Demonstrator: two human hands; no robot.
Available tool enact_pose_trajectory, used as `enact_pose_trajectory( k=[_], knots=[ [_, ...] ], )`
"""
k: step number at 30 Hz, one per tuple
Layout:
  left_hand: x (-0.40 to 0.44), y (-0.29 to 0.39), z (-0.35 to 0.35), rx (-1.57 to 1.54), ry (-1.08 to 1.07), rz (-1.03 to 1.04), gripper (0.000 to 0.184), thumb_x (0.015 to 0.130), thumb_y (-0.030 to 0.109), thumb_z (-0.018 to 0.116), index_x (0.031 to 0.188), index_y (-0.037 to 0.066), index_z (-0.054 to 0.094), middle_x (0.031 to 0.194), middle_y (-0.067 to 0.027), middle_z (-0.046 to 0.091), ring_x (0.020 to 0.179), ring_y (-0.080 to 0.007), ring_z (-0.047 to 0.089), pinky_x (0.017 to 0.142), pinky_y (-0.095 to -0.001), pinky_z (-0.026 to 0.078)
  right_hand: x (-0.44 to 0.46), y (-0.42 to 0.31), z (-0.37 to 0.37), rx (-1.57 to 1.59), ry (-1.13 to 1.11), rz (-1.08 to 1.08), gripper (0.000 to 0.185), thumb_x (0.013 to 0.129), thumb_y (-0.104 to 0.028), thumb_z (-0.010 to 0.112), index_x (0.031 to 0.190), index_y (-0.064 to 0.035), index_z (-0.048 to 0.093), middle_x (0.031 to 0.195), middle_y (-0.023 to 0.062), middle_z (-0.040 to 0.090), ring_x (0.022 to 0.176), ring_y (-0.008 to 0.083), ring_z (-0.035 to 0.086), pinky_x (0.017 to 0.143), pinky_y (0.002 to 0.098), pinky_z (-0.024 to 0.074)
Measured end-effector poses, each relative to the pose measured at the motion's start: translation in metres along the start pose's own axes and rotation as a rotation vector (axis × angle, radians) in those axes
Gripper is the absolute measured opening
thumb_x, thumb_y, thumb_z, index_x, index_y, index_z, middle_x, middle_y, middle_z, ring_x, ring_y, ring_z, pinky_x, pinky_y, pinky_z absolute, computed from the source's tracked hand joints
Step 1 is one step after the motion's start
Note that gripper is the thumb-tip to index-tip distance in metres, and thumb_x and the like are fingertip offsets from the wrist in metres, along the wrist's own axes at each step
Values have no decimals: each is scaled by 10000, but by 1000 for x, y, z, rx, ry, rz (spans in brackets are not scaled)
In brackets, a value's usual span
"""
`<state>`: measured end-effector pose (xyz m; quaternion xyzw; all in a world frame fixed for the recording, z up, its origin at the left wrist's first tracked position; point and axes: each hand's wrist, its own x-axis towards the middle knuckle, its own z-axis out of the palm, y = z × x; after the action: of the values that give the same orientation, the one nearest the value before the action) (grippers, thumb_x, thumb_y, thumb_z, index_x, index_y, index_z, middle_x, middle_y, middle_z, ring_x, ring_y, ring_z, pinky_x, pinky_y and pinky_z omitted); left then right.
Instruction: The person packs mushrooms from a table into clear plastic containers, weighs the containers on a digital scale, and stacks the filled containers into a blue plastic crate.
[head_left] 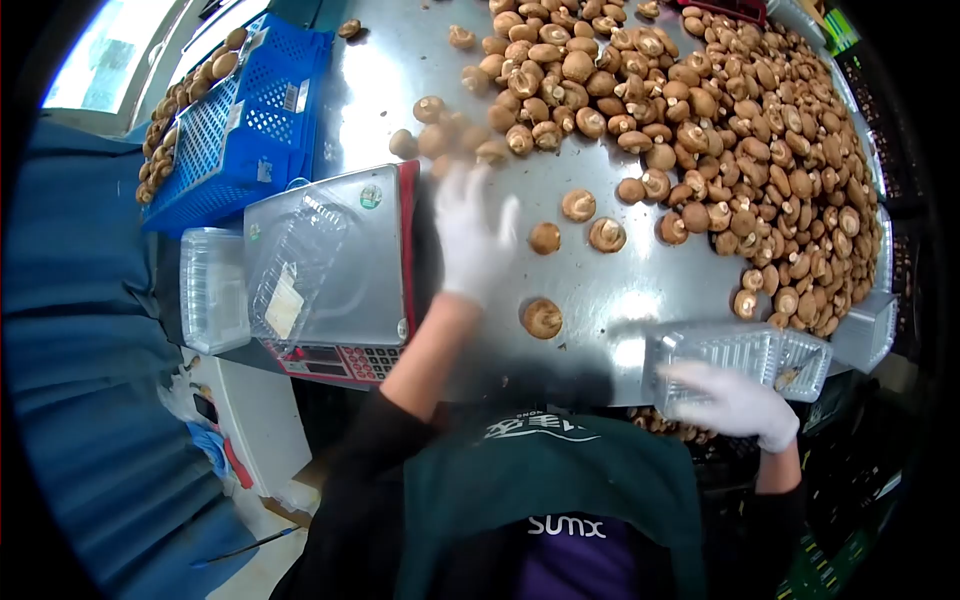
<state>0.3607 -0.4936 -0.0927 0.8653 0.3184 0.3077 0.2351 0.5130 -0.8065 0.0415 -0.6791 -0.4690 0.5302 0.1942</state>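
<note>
My left hand (475, 235), in a white glove, is over the steel table beside the scale, fingers spread and slightly blurred. Just beyond its fingertips lie several brown mushrooms (455, 130), some smeared by motion. My right hand (735, 405), also gloved, is at the near side of a clear plastic tray (715, 348) by the table's front edge. One finger reaches over the tray's rim and the others lie along its front, partly hidden. Between my hands a few single mushrooms (541, 318) rest on the metal.
A large heap of mushrooms (790, 180) covers the right side of the steel table (590, 290). To the left stand a scale (375, 270) bearing a clear lidded box (300, 265), stacked clear trays (213, 290) and a blue crate (270, 110) with mushrooms beside it.
</note>
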Motion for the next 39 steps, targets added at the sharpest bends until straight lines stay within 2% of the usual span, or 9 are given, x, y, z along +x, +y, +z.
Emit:
enact_pose_trajectory(
  k=[6,11,13,16,21,25,31,35,39],
  knots=[
    [119,-59,40,284,31,-445,651,895,500,574,1430,143,474,1551,-265,285,1460,-479,150,1150,-616,164,149,0,-43,-326,473,-282,409,917,-229,618,1291,-61,614,1406,223,519,1305,389,490,1098,429,399],
    [149,-72,57,186,-230,-578,785,873,656,507,1513,219,381,1587,-259,238,1477,-454,173,1144,-657,111,284,-7,-109,-798,763,-237,483,905,-333,617,1346,-142,574,1484,197,434,1401,373,369,1105,553,328],
    [140,-46,61,340,-299,-450,666,874,648,523,1455,338,426,1570,-241,278,1473,-467,184,1133,-700,77,324,-7,-138,-902,877,-160,550,901,-433,616,1394,-201,543,1513,182,406,1427,379,324,1109,613,286],
    [105,-18,72,316,-259,-228,736,835,586,641,1443,211,464,1533,-226,328,1471,-472,160,1131,-698,99,348,9,-138,-877,806,-24,648,877,-575,606,1448,-291,493,1564,172,333,1467,398,225,1109,687,222],
    [48,11,67,162,-287,-16,720,809,366,733,1433,109,483,1483,-300,348,1420,-482,260,1110,-614,220,290,17,-96,-773,750,-212,522,866,-428,643,1338,-208,594,1415,196,429,1370,437,297,1062,600,327],
    [6,30,50,99,-390,135,645,782,297,758,1355,84,554,1392,-204,468,1351,-438,379,1056,-525,319,237,29,-58,-756,611,-268,455,872,-322,646,1307,-187,625,1403,170,452,1360,410,336,1098,543,283],
    [41,43,46,-156,-104,179,240,740,-4,695,971,59,670,1012,-118,629,993,-329,585,876,-401,441,207,41,-91,-515,676,-363,322,875,-246,641,1181,-148,667,1307,134,553,1310,304,450,1098,511,295],
    [114,36,90,54,-102,129,461,871,231,670,1316,143,593,1432,-224,457,1343,-459,380,1107,-548,305,237,71,-140,-910,1160,-63,451,889,-392,650,1277,-163,636,1405,171,483,1318,371,417,1049,590,297],
    [83,38,120,77,-387,259,563,891,364,646,1408,173,528,1505,-269,362,1408,-449,313,1143,-625,195,224,67,-115,-868,959,-89,520,845,-429,659,1294,-171,612,1380,157,496,1291,400,397,1010,605,338]
  ],
)
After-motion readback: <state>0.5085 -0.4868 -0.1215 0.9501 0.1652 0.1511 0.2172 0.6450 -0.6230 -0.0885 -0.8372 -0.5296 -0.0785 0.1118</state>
